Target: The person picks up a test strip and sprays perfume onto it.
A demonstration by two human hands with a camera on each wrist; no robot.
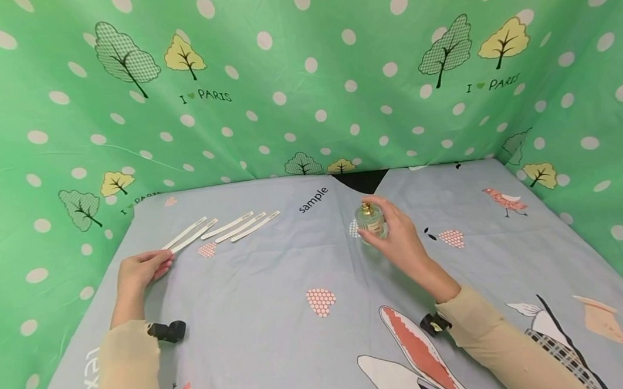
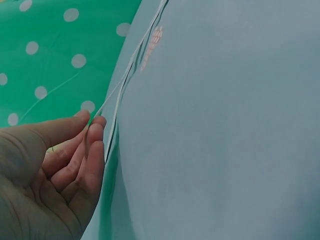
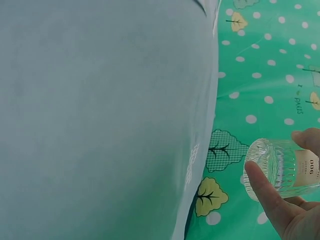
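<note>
1. Green cloth, dotted white and printed with trees, hangs beyond the fingers of both hands and down either side.
2. Beneath the fingers spreads the bench, draped in grey-blue fabric; its printed word "sample" sits between the two sets of fingers.
3. Pale sleeves reach in behind the fingers.
4. On the person's right, the right hand curls round something small: thumb along one side, another finger up at the top.
5. Over on the left, the left hand has thumb and forefinger pressed together in a pinch, the other fingers loosely bent.
6. Between the right fingers is a clear glass bottle with a gold neck and a pale label; its base shows past the thumb.
7. Black devices sit at both wrists, behind the fingers.
8. Two white strips run forward from the left fingertips; I can't tell whether one or both are pinched.
9. Three more strips lie side by side to the right of the left fingers, well apart from the right ones.
</note>
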